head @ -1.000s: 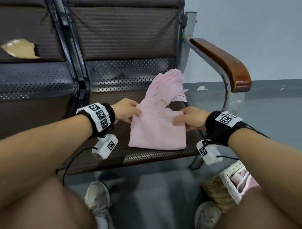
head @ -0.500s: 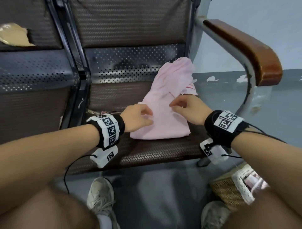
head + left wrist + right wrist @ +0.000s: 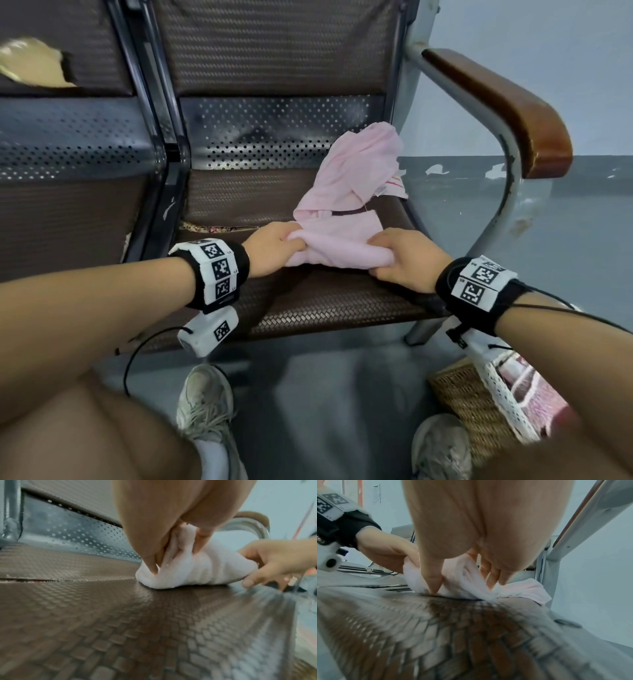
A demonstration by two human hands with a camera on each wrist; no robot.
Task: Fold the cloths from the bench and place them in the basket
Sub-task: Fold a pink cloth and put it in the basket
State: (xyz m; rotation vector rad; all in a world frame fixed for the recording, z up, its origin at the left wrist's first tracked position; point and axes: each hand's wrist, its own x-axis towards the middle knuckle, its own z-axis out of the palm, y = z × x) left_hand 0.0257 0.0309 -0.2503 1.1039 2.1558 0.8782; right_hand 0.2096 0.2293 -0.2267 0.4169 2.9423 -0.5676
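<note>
A folded pink cloth (image 3: 342,245) lies bunched on the brown woven bench seat (image 3: 342,305). My left hand (image 3: 277,248) grips its left end, thumb and fingers pinching the folds (image 3: 181,555). My right hand (image 3: 400,262) grips its right end, thumb pressed down on the cloth (image 3: 452,580). A second pink cloth (image 3: 356,171) lies crumpled behind it, against the perforated seat back. The wicker basket (image 3: 476,407) with a white lace liner stands on the floor at lower right, partly hidden by my right arm.
A metal armrest with a brown wooden top (image 3: 507,106) borders the seat on the right. Another seat (image 3: 68,205) adjoins on the left. My two shoes (image 3: 205,401) rest on the grey floor under the bench's front edge.
The flat cloth has been folded over and bunched into a smaller bundle. Both hands moved from its surface to grip its two ends, nearer the seat's front.
</note>
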